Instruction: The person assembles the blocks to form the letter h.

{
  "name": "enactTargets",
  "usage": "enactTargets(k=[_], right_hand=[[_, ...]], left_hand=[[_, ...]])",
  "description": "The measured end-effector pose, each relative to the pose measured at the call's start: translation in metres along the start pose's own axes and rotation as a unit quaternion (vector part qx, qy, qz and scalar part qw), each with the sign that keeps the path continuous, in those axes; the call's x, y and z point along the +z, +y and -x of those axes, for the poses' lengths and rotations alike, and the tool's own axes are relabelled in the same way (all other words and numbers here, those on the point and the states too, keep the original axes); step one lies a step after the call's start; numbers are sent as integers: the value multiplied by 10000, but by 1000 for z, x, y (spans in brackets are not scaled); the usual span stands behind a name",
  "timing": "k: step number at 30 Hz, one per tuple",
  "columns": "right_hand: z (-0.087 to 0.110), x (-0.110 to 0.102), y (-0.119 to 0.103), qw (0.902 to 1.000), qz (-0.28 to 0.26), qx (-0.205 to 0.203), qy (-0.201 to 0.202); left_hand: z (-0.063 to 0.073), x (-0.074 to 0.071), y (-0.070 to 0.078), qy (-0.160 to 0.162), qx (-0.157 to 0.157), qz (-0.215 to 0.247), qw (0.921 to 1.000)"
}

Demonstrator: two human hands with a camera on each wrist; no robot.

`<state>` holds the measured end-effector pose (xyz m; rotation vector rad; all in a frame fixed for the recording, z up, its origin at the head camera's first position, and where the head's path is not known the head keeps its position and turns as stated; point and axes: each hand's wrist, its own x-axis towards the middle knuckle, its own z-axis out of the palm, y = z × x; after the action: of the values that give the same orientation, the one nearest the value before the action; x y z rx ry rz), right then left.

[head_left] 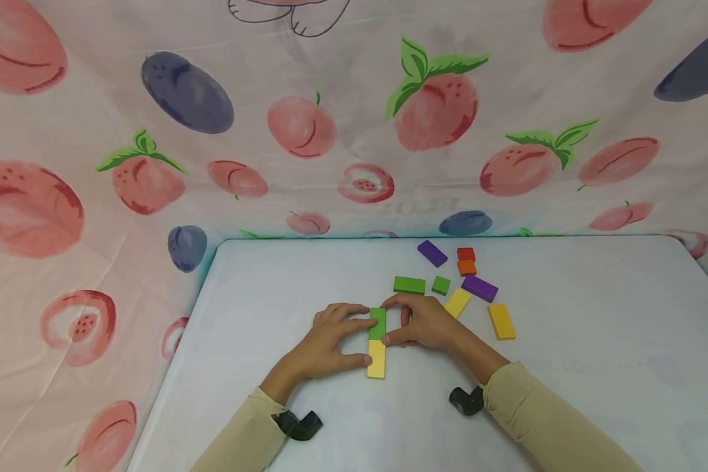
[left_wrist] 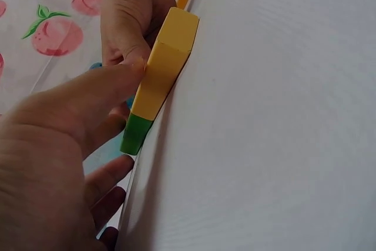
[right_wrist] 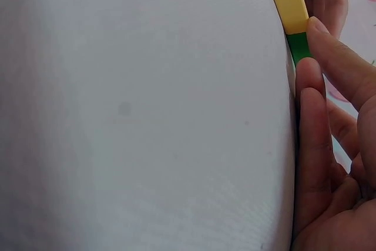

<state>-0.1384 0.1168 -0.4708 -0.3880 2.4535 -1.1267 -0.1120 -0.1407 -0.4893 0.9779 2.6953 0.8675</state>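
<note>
A green block point(head_left: 377, 322) and a yellow block point(head_left: 376, 359) lie end to end in a line on the white table, the green one farther from me. My left hand point(head_left: 333, 341) is at their left side, its thumb against the yellow block and a fairly straight index finger at the green one. From the right, my right hand point(head_left: 426, 321) pinches the green block, thumb by the joint and bent index finger at the far corner. The left wrist view has the yellow block point(left_wrist: 164, 69) in front, with the green block point(left_wrist: 136, 134) partly behind the fingers.
Loose blocks lie beyond and right of my right hand: a long green one point(head_left: 410, 285), a small green one point(head_left: 440, 285), purple ones point(head_left: 432, 254) point(head_left: 480, 288), yellow ones point(head_left: 501, 321) point(head_left: 457, 302), and red point(head_left: 465, 254) and orange point(head_left: 467, 267) ones. Fruit-printed cloth point(head_left: 307, 124) hangs behind.
</note>
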Motion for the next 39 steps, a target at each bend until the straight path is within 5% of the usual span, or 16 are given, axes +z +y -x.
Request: enactTargets(k=[10, 18, 21, 26, 31, 39], right_hand=[[0, -2, -1, 10000, -50, 11, -34], [5, -11, 4, 9909, -1249, 493, -139], [9, -21, 6, 9900, -1323, 479, 40], [10, -44, 6, 9952, -397, -20, 891], [2, -58, 10, 9782, 882, -539, 1804], [-15, -64, 19, 9739, 1564, -559, 1544]], left_hand=[[0, -1, 3, -41, -46, -66, 10000], [-1, 1, 1, -36, -52, -113, 9999], [-1, 1, 1, -58, -74, -79, 9999], [0, 1, 0, -90, -99, -99, 9999], [0, 1, -1, -85, -60, -123, 9999], [0, 0, 1, -112, -79, -88, 9999]])
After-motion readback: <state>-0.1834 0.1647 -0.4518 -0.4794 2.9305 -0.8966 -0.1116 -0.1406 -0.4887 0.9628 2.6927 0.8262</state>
